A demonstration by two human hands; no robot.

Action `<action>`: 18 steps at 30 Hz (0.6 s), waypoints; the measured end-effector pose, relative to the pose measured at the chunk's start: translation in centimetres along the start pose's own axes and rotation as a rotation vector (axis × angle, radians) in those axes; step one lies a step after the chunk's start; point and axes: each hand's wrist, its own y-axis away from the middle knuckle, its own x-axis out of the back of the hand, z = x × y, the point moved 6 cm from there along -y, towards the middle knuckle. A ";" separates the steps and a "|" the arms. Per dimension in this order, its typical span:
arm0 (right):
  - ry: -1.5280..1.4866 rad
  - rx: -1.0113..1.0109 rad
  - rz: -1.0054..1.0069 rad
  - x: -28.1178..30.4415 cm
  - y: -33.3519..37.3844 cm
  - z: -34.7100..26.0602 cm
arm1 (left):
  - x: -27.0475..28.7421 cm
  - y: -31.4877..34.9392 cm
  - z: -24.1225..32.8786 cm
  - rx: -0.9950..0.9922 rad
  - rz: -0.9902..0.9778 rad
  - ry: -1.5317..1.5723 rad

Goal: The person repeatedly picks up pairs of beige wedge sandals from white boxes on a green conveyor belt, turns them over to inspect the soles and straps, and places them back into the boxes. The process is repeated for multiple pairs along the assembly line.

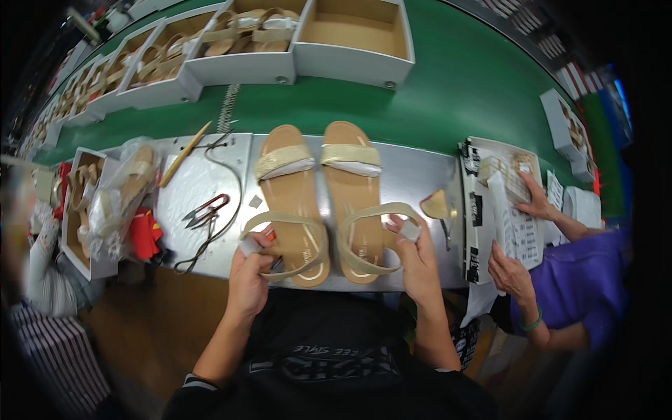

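Note:
Two tan flat sandals lie side by side on the metal table [409, 175], toes pointing away from me. My left hand [250, 269] is closed on the ankle strap of the left sandal [288, 189], at its outer side. At the outer side of the right sandal [353, 189], my right hand [416, 262] pinches that one's ankle strap. Small whitish pieces show at the fingertips of both hands. Each sandal has a shiny gold band across the toes, with white padding under it.
Open white shoe boxes [241, 68] with sandals line the green conveyor belt [448, 91]; one box [353, 31] holds nothing. Thread snips [206, 210] and a wooden stick [185, 154] lie left, near bagged sandals [133, 182]. At right, a co-worker's hands [514, 273] handle a box [535, 241].

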 end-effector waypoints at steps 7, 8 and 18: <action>0.561 0.629 0.021 -4.3 2.9 -8.6 | -0.8 2.2 1.3 -0.058 0.008 -0.045; 0.557 0.662 -0.060 -5.5 3.1 -8.9 | -0.9 2.6 1.8 -0.054 0.003 -0.067; 0.283 0.157 -0.346 -9.1 1.9 -8.2 | -2.8 5.2 6.3 -0.368 -0.093 -0.323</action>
